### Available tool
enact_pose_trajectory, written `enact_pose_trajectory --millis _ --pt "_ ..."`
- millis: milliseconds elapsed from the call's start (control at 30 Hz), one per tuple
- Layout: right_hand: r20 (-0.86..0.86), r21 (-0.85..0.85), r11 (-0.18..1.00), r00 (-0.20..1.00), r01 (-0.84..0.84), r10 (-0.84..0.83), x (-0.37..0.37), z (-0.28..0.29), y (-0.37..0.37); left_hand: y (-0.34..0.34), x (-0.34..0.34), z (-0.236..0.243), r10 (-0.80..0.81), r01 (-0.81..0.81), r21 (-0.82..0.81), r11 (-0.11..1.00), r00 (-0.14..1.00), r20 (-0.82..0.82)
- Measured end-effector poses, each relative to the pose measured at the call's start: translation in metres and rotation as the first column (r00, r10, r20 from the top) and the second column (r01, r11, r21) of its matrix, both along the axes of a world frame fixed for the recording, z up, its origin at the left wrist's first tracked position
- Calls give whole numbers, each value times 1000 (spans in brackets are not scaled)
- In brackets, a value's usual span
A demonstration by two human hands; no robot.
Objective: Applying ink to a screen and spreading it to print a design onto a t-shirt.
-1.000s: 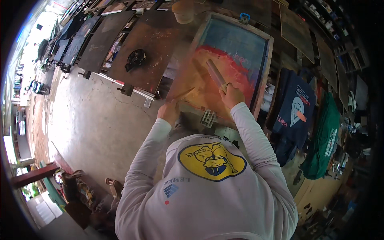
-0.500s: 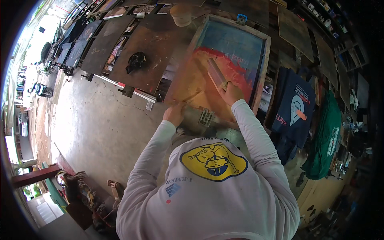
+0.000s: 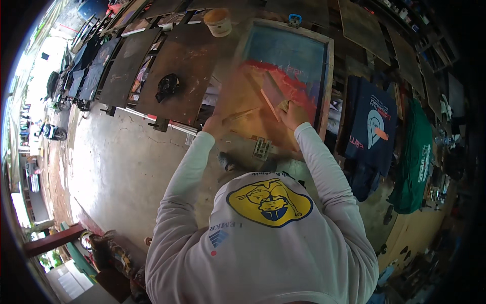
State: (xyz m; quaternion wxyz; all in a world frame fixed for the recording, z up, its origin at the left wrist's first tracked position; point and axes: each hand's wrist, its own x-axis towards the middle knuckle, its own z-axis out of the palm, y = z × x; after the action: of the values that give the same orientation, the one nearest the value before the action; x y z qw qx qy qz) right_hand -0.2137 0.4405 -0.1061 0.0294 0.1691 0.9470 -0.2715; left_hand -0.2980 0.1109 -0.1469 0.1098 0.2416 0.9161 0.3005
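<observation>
A wooden-framed printing screen [image 3: 328, 83] lies in front of me, with blue mesh at its far part and red and orange ink spread over the nearer part. My right hand [image 3: 295, 116] is closed around the near end of a squeegee [image 3: 273, 91], which slants over the inked mesh. My left hand [image 3: 213, 126] is at the left edge of the screen near its close corner, closed on the frame; its fingers are partly smeared and hidden. A slotted metal hinge plate [image 3: 261, 148] sits at the near edge, between my hands.
A white bucket [image 3: 217, 24] with orange stains stands beyond the screen's left corner. On the dark board to the left lies a crumpled black bag [image 3: 168, 87]. Dark blue printed fabric [image 3: 372, 119] and green fabric [image 3: 416, 157] hang at right. A blue-handled clamp [image 3: 294, 20] is at the far edge.
My left hand has moved forward along the left edge of the screen. My right hand stays on the squeegee, almost unmoved. The view has shifted slightly.
</observation>
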Motion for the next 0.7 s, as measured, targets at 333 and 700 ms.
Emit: enact_pose_trajectory --millis 333,700 --pt "-143 -437 900 987 3 -73 30 37 14 7 -14 -40 -68 81 79 994 986 -155" --pt "-216 -53 996 975 -67 54 -1 -6 -43 6 6 6 -75 71 100 992 996 39"
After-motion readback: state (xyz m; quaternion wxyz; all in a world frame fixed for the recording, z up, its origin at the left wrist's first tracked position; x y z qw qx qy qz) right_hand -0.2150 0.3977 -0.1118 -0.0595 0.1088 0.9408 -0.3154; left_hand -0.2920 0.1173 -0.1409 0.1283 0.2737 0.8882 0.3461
